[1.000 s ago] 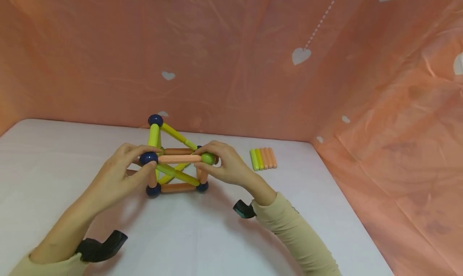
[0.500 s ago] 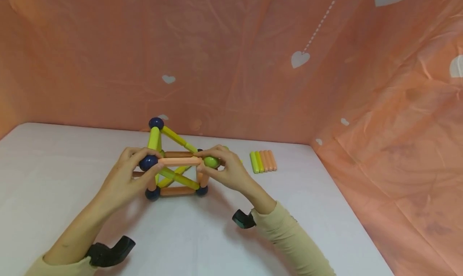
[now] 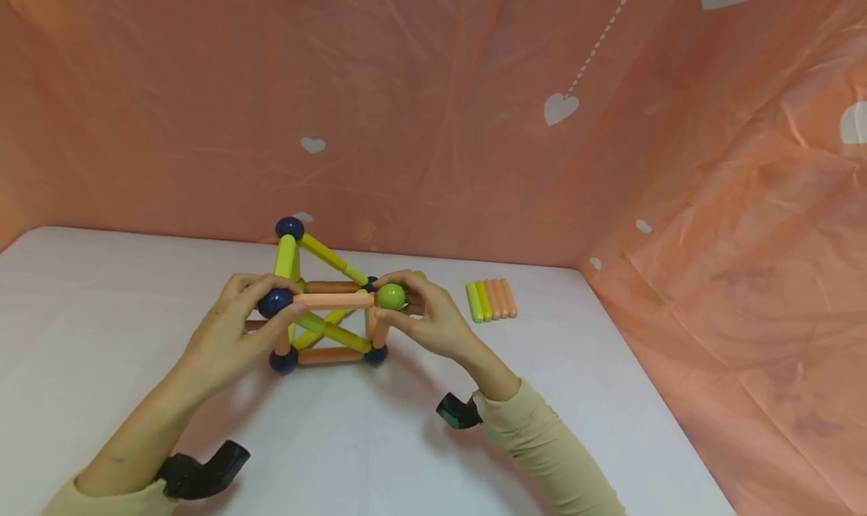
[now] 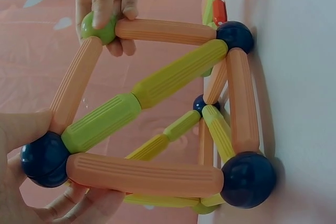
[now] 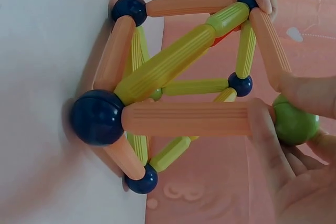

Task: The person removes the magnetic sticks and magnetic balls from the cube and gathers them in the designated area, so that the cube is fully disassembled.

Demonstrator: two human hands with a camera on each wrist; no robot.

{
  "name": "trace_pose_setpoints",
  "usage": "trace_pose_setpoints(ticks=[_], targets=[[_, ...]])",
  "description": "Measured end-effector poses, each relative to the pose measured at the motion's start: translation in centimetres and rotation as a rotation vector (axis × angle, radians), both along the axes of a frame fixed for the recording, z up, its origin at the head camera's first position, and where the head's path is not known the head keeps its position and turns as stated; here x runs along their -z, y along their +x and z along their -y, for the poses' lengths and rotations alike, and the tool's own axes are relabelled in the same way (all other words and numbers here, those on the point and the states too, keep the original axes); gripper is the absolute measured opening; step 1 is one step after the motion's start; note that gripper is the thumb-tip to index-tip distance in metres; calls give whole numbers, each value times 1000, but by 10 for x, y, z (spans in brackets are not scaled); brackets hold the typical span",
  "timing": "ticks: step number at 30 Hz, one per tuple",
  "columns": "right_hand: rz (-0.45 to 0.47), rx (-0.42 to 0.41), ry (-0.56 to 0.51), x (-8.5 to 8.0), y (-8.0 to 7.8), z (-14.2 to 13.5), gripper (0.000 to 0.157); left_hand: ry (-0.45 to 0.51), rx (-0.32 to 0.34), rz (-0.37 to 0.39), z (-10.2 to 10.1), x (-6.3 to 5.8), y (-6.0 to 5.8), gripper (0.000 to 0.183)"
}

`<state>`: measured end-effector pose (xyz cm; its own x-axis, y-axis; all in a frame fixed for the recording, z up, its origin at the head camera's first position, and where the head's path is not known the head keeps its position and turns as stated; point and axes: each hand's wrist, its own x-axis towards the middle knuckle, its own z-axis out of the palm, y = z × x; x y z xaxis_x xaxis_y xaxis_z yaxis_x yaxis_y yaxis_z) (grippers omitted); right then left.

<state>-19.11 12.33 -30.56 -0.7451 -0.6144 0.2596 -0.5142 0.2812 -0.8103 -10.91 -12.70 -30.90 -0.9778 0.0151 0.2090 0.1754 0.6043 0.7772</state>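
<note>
A frame of magnetic rods and balls stands on the white table. My left hand [image 3: 226,332] pinches the dark blue ball [image 3: 275,303] at its upper front left corner. At the upper front right corner, my right hand [image 3: 433,317] has finger and thumb around a green ball [image 3: 390,297]. An orange rod [image 3: 332,301] spans these two balls. Below it, a yellow-green diagonal rod [image 4: 178,74] runs from the left hand's ball to the lower right ball [image 4: 235,37]. Further back, another blue ball [image 3: 290,228] tops two sloping yellow-green bars.
To the right, a row of loose rods [image 3: 492,299], green, yellow and orange, lies on the white table [image 3: 379,441]. An orange cloth [image 3: 433,125] with pale hearts hangs behind the table and along its right side. Black camera mounts [image 3: 206,471] sit at both wrists.
The right fingers have shifted around the green ball, leaving more of its front showing. The left hand stays at the blue ball, and its forearm has moved slightly to the right.
</note>
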Motion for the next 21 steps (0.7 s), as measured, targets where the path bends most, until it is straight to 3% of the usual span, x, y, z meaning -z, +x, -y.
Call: trace_pose_setpoints(ticks=[9,16,18,21], targets=[[106,-85,-45,5,-1,0,31,-10,2,-22,2,2,0,38],[105,-187,-92,11,-3,-2,23,-8,10,-22,2,3,0,39],[108,-168,-76,11,-4,-3,24,-9,11,-21,1,3,-1,39],[58,-72,-9,8,-3,-6,28,-14,15,-14,1,3,-1,39]])
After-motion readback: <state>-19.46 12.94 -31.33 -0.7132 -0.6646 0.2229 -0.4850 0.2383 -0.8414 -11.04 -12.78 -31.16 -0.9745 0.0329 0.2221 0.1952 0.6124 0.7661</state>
